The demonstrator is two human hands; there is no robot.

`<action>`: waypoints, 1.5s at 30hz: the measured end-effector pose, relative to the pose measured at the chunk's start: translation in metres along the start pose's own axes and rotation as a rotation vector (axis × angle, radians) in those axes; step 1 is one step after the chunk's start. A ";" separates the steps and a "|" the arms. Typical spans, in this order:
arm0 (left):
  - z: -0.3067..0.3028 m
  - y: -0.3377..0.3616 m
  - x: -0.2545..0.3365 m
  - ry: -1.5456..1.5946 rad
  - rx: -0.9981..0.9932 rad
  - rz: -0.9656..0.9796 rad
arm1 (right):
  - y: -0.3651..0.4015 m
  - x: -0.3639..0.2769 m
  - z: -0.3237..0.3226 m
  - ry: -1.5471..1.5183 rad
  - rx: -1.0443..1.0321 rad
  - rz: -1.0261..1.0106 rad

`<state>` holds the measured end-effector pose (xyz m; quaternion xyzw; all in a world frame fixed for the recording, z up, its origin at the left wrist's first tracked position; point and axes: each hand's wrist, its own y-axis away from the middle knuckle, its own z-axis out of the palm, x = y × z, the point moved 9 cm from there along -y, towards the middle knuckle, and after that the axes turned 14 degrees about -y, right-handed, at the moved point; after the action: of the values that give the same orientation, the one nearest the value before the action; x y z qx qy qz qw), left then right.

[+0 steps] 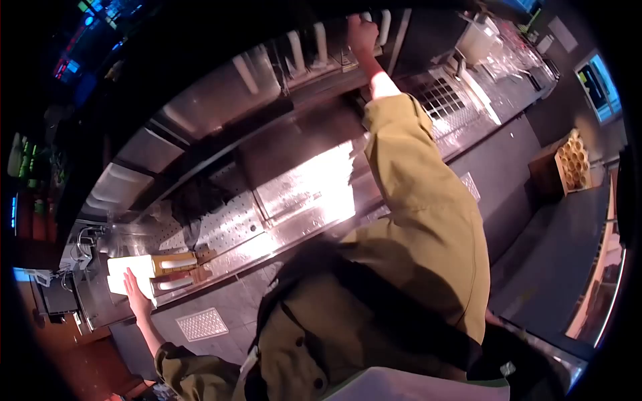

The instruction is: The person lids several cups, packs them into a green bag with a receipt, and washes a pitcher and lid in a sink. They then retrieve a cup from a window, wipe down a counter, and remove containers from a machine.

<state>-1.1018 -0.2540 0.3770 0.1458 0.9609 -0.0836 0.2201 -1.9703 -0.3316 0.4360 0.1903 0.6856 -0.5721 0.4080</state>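
My left hand (137, 297) lies with its fingers stretched out against two pale, brightly lit containers (130, 266) on the counter at the lower left. White handles (179, 264) stick out from their right side, beside yellowish-brown walls. At the top, my right arm reaches far out over the counter. There my right hand (362, 37) is closed around a white, upright handle-like piece, mostly hidden by the fingers. Next to that hand stands another white curved piece (385, 27), and more white handle-like pieces (296, 52) line the shelf to its left.
A long metal counter (307, 180) with a perforated drain area (227, 217) runs across the view. A black grate (438, 93) and a pale bucket (477, 40) are at the upper right. Lower right, a box of pale tubes (574, 164) stands by a dark surface.
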 end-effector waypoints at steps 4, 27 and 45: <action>-0.016 0.001 0.007 0.095 -0.087 -0.105 | 0.049 0.012 -0.064 -0.315 0.020 0.271; 0.008 0.012 -0.014 -0.135 0.061 0.271 | 0.344 -0.186 -0.300 -0.718 -0.111 0.516; 0.099 0.179 -0.128 1.788 0.197 -0.680 | 0.577 -0.392 -0.040 -0.768 -0.944 0.245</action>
<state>-0.8951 -0.1384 0.3289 -0.1131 0.7529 -0.0810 -0.6432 -1.3310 -0.0558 0.3778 -0.1526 0.6421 -0.1838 0.7284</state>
